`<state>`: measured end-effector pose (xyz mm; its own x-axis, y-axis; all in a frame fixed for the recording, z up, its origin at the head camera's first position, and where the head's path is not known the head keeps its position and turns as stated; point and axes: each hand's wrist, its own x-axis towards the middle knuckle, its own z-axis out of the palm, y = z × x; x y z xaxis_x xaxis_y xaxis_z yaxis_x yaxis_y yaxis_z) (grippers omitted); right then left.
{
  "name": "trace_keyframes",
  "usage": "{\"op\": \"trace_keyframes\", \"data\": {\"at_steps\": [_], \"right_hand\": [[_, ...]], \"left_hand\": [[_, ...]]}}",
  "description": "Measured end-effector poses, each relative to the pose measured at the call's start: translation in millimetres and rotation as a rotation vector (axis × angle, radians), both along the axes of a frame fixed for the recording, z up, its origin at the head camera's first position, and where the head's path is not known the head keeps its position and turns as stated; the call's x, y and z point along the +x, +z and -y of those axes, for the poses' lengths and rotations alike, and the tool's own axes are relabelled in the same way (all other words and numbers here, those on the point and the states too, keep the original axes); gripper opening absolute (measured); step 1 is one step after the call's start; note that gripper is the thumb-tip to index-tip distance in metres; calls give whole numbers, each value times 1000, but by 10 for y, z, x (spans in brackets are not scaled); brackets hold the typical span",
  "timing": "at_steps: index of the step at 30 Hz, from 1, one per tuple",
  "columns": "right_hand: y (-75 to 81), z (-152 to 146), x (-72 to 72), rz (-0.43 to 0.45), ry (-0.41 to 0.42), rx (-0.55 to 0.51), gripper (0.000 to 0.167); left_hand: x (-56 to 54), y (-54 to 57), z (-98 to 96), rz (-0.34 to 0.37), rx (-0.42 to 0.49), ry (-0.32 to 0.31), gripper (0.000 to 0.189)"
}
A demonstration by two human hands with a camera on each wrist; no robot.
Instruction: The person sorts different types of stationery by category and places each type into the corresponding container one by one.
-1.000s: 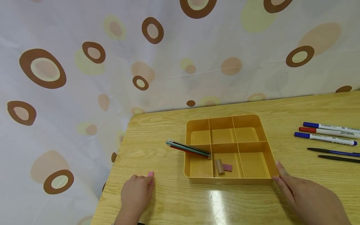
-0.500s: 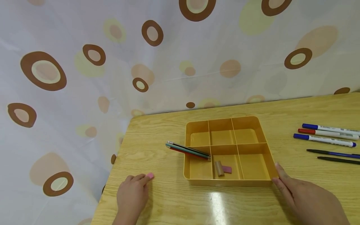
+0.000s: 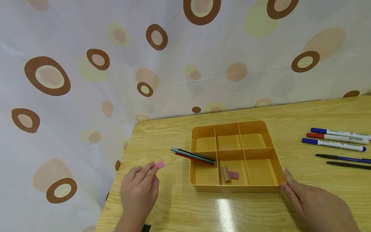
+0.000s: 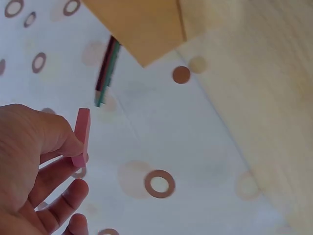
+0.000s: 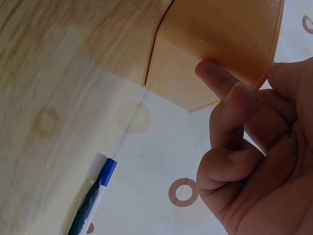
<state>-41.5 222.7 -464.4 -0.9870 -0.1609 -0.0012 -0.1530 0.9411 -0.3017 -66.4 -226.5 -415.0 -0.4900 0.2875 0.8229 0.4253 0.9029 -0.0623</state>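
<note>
Between thumb and fingers, my left hand (image 3: 138, 190) pinches a small pink eraser (image 3: 160, 165) above the table, left of the box. In the left wrist view the eraser (image 4: 82, 137) stands on end in the grip, other fingers loosely bent. My right hand (image 3: 320, 201) holds the near right corner of a yellow six-compartment box (image 3: 237, 188); the right wrist view has the index finger (image 5: 220, 78) against its outer wall. Inside the near middle compartment lie a brown cylinder-like piece (image 3: 225, 174) and a dark pink eraser (image 3: 233, 175). Several pencils (image 3: 194, 156) lean out of the near left compartment.
Right of the box lie three whiteboard markers (image 3: 333, 144), two blue-capped and one red-capped. Two dark pens (image 3: 345, 165) are nearer me. A dotted cloth (image 3: 174, 64) hangs behind and left of the wooden table (image 3: 162, 132).
My left hand has lifted the pink eraser from the tabletop and moved it slightly away from me and to the right. My right hand has stayed at the box's corner.
</note>
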Motion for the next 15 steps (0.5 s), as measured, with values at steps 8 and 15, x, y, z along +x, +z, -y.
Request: {"op": "trace_keyframes", "data": {"at_steps": [8, 15], "right_hand": [[13, 26, 2, 4, -5, 11, 61], [25, 14, 1, 14, -8, -1, 60]], "left_hand": [[-103, 130, -300, -80, -14, -137, 22], [-218, 207, -564, -71, -65, -206, 23]]}}
